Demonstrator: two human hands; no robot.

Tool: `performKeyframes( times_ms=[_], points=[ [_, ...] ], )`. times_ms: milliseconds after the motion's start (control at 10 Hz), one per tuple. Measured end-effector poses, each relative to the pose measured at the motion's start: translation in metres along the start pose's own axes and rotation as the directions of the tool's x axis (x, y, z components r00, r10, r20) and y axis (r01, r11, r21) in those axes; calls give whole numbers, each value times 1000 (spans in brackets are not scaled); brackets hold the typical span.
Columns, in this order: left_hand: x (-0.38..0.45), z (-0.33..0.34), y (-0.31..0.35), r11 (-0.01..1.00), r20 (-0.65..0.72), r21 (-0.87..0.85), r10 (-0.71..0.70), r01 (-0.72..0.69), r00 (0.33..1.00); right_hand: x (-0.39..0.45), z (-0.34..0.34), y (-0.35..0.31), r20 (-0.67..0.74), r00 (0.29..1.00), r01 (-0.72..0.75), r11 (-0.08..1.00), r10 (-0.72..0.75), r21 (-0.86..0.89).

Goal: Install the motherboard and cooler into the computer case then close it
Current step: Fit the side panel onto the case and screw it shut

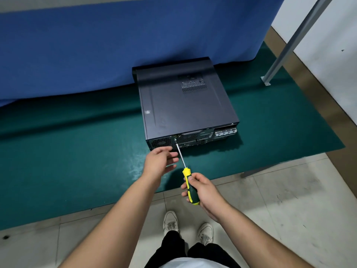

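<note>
Two hands out front: my right hand wraps the one screwdriver by its yellow-green handle, tip at the rear panel of the one computer case, lid on, lying flat on the green mat. My left hand hovers beside the shaft, fingers loosely spread, holding nothing. Screw too small to make out.
</note>
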State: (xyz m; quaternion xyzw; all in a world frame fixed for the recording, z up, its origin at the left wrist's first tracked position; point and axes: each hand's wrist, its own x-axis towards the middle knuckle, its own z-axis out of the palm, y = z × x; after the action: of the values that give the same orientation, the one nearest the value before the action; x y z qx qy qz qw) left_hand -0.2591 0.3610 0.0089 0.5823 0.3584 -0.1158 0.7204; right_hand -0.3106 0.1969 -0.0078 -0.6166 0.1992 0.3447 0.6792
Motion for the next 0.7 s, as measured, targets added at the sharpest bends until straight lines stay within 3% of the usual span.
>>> performKeyframes(
  times_ms=[100,200,300,400,700],
  points=[
    [2,-12,-1,802,-22,473,425,-365,905,1,3,-2,-25,1000,-14,998,15,60],
    [22,-26,10,175,362,813,595,-555,718,2,5,-8,-49,998,-42,996,46,81],
    [34,-29,16,-20,455,866,443,-499,772,2,8,-12,-44,997,-53,995,56,85],
    [39,-33,7,-145,470,881,363,-449,805,4,12,-15,-47,997,-60,994,64,90],
    [45,-35,5,-160,474,880,356,-447,806,15,17,-10,-59,996,-63,988,72,143]
  ],
)
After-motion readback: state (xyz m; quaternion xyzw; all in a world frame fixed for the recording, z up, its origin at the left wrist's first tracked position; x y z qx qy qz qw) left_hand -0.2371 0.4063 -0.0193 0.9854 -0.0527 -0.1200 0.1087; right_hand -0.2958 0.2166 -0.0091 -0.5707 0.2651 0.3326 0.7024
